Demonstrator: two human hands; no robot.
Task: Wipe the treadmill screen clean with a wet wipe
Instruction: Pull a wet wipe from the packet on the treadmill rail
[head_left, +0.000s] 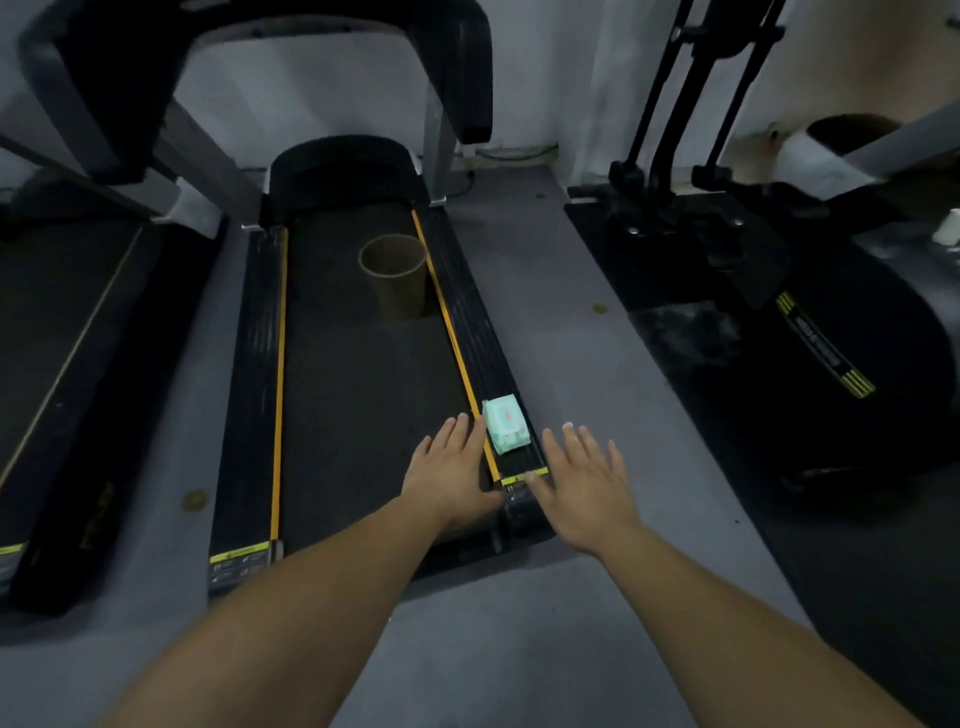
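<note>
Since nothing's been grabbed yet, both hands are held flat, fingers (576, 441) spread wide and empty: left hand (449, 475) at 9 o'clock of the wet wipe pack (505, 423), right hand (584, 491) around 4, pack parked on the treadmill side rail (467, 322), presumably for easy reach.

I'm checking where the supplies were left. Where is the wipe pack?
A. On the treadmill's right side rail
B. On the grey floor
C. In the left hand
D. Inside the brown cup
A: the wipe pack lies on the right side rail, between both open hands, neither holding it.
</note>
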